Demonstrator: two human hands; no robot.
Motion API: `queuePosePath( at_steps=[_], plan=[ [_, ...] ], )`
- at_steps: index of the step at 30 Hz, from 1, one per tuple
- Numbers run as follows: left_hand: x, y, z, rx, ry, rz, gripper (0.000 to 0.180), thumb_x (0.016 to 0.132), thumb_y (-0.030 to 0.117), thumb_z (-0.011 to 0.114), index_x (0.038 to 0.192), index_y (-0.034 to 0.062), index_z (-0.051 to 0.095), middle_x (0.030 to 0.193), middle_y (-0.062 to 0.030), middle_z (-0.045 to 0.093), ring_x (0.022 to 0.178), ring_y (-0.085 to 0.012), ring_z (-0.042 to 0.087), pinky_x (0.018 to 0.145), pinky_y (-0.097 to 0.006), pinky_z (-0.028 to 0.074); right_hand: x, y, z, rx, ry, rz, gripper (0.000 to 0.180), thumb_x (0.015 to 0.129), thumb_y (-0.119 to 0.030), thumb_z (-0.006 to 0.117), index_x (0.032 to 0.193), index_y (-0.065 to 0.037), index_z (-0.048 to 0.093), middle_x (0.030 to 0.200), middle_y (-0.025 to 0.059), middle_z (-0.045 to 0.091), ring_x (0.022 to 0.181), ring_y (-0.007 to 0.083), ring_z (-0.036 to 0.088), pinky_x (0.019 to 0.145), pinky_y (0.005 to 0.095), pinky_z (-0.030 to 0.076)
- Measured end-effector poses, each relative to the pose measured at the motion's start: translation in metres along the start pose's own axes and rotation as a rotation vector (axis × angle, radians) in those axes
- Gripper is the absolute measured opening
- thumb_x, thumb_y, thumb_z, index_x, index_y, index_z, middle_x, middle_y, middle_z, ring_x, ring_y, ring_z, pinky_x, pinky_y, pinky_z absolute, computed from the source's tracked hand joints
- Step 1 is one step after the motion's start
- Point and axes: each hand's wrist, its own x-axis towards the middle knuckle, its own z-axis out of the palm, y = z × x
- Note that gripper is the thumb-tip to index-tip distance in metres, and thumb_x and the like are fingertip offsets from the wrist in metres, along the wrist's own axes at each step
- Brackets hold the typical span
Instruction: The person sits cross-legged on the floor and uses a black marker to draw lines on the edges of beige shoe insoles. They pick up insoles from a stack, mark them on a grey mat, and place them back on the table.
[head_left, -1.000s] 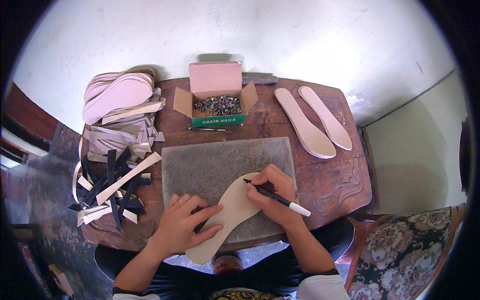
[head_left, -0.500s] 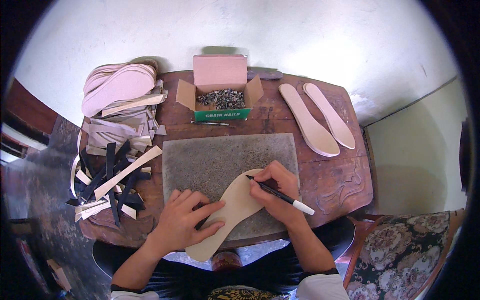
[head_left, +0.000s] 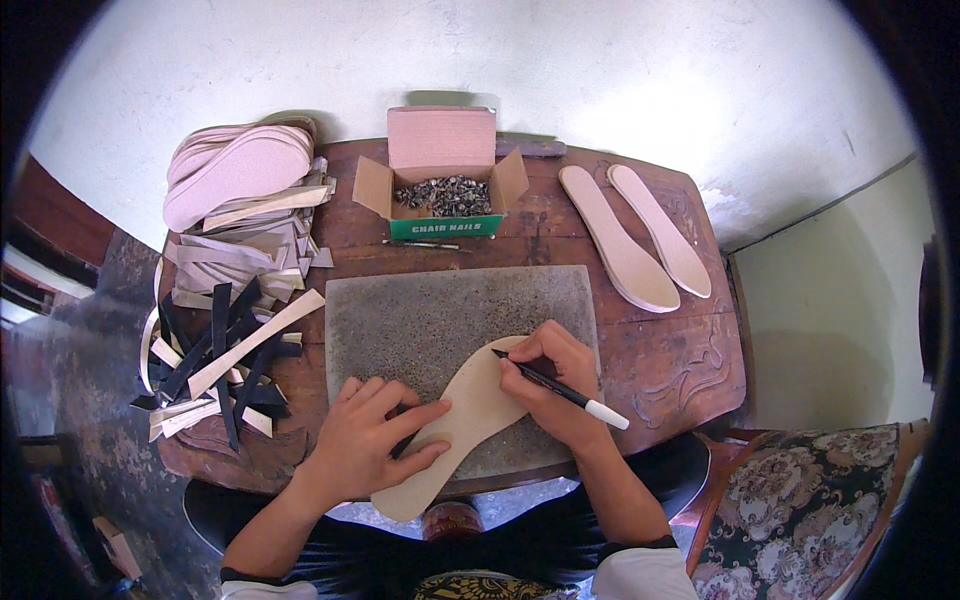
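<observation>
A beige insole (head_left: 462, 413) lies slantwise on a grey stone slab (head_left: 420, 310), its narrow end reaching past the slab's near edge. My left hand (head_left: 365, 437) holds the insole down, with thumb and forefinger on its upper face and the other fingers bent beside it. In my right hand (head_left: 555, 385) is a black marker pen (head_left: 545, 380) with a white end. The pen's tip touches the insole near the edge of its wide end. Small dark marks show along that edge.
Behind the slab stands an opened green box of nails (head_left: 443, 222), with a thin pen-like tool (head_left: 420, 244) before it. Two insoles (head_left: 640, 240) lie at right. At left are stacked insoles (head_left: 240, 170) and black and beige strips (head_left: 225, 360). A floral chair (head_left: 790, 510) is nearby.
</observation>
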Motion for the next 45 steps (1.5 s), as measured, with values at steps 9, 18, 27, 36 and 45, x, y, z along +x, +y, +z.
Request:
queuePosePath(
  at_steps=[9,18,27,36,45],
  plan=[
    [-0.001,-0.001,0.001,0.005,0.012,0.011,0.047,0.075,0.033,0.087,0.118,0.018,0.077,0.092,-0.0014,0.059,0.083,-0.0217,0.056,0.075,-0.038,0.039,0.0,-0.001,0.001,0.027,-0.002,0.023,0.016,0.079,0.0,0.078,0.081,0.0,0.062,0.082,0.0066,0.065,0.071,0.0108,0.061,0.063,0.0258,0.048],
    [0.0,0.0,0.0,0.007,0.004,0.005,0.047,0.075,0.033,0.087,0.119,0.0184,0.077,0.092,-0.0012,0.059,0.083,-0.0215,0.056,0.076,-0.038,0.039,0.0,0.0,0.001,0.011,0.014,0.005,0.016,0.078,-0.001,0.078,0.08,0.0,0.062,0.081,0.0078,0.066,0.071,0.0126,0.062,0.064,0.0264,0.049],
    [0.0,0.0,0.0,0.005,-0.009,-0.006,0.047,0.075,0.033,0.087,0.119,0.0183,0.077,0.093,-0.0007,0.06,0.084,-0.0215,0.056,0.076,-0.038,0.04,0.0,-0.001,0.001,0.024,0.005,0.019,0.016,0.078,0.0,0.078,0.08,-0.001,0.062,0.081,0.0074,0.065,0.071,0.012,0.062,0.064,0.0261,0.048],
    [0.0,0.0,0.0,0.008,0.003,0.004,0.047,0.075,0.033,0.087,0.119,0.0182,0.077,0.092,-0.0009,0.059,0.084,-0.0217,0.056,0.076,-0.038,0.04,-0.001,0.001,0.001,0.12,0.018,0.057,0.016,0.08,0.0,0.077,0.082,-0.001,0.062,0.082,0.0066,0.064,0.073,0.0114,0.062,0.065,0.026,0.05],
    [-0.001,-0.001,0.001,-0.004,0.003,0.003,0.047,0.075,0.033,0.087,0.118,0.0182,0.077,0.092,-0.0008,0.06,0.084,-0.0217,0.056,0.076,-0.038,0.039,0.0,0.008,-0.005,0.069,0.037,0.053,0.017,0.079,-0.002,0.077,0.082,0.0,0.061,0.083,0.0086,0.062,0.07,0.0128,0.062,0.063,0.0265,0.05]
  ],
)
